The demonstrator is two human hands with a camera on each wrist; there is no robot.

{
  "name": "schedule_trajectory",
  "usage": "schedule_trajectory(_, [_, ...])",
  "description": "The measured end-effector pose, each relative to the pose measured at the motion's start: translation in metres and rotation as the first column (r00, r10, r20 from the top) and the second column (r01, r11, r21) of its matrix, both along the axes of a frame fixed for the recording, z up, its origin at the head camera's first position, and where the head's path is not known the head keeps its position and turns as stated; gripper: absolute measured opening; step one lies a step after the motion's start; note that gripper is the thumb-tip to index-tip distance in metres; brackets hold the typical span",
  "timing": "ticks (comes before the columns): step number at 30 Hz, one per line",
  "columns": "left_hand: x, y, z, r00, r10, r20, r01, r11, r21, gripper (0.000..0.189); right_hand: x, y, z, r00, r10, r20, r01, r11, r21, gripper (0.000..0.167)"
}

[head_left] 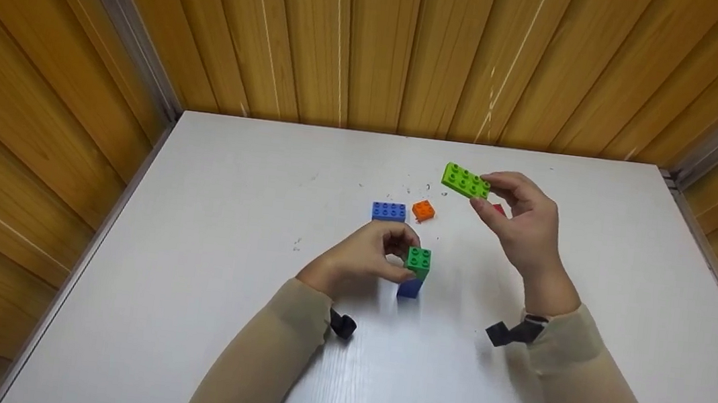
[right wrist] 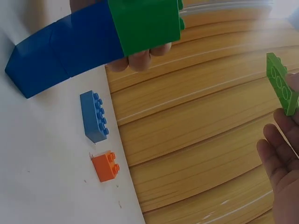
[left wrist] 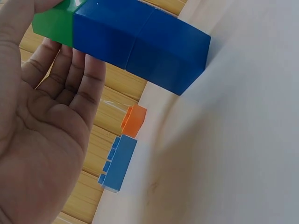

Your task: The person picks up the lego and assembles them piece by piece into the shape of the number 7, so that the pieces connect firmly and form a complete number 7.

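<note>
My left hand grips a small tower of toy building bricks around its top. A green brick forms the top, and two dark blue bricks are stacked under it, the lowest on the table. Thumb and fingers lie on opposite sides of the green brick. Above the table, to the right and farther back, my right hand pinches a flat lime-green brick by one end, studs up. In the right wrist view, the hollow underside of the lime-green brick shows, apart from the tower.
Behind the left hand, a lighter blue brick lies on the white table, with an orange brick to its right. Part of a red piece shows behind the right hand. Small dark crumbs dot the table. Wood-patterned walls enclose it.
</note>
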State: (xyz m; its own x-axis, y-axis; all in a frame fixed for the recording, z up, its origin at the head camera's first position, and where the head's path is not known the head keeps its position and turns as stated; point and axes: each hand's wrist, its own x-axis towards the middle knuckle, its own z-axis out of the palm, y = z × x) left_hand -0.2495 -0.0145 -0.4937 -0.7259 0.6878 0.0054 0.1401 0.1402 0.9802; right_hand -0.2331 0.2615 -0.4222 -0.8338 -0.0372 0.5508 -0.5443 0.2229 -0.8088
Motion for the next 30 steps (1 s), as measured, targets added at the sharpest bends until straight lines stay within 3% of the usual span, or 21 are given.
schedule_trajectory(6, [-0.001, 0.004, -0.002, 1.000, -0.013, -0.019, 0.013, 1.000, -0.006, 0.038, 0.018, 0.003, -0.003, 1.000, -0.019, 0.008, 0.019, 0.997, 0.074, 0.035])
schedule_trajectory(11, [-0.003, 0.005, -0.002, 1.000, -0.018, -0.018, 0.018, 1.000, 0.002, 0.038, 0.022, 0.002, -0.008, 0.999, -0.019, 0.048, 0.011, 0.988, 0.154, 0.036])
schedule_trajectory(23, [-0.006, 0.004, -0.003, 1.000, -0.010, -0.017, 0.010, 1.000, 0.028, 0.046, 0.022, -0.008, -0.020, 0.990, 0.128, 0.063, -0.140, 0.962, 0.236, 0.038])
schedule_trajectory(27, [-0.005, 0.003, -0.003, 0.999, -0.026, -0.036, 0.028, 0.999, 0.040, 0.054, 0.021, -0.011, -0.028, 0.976, 0.195, 0.097, -0.214, 0.943, 0.253, 0.038])
schedule_trajectory(30, [-0.005, 0.004, -0.004, 0.998, -0.037, -0.048, 0.039, 0.998, 0.054, 0.049, 0.021, -0.013, -0.033, 0.961, 0.241, 0.135, -0.269, 0.929, 0.255, 0.035])
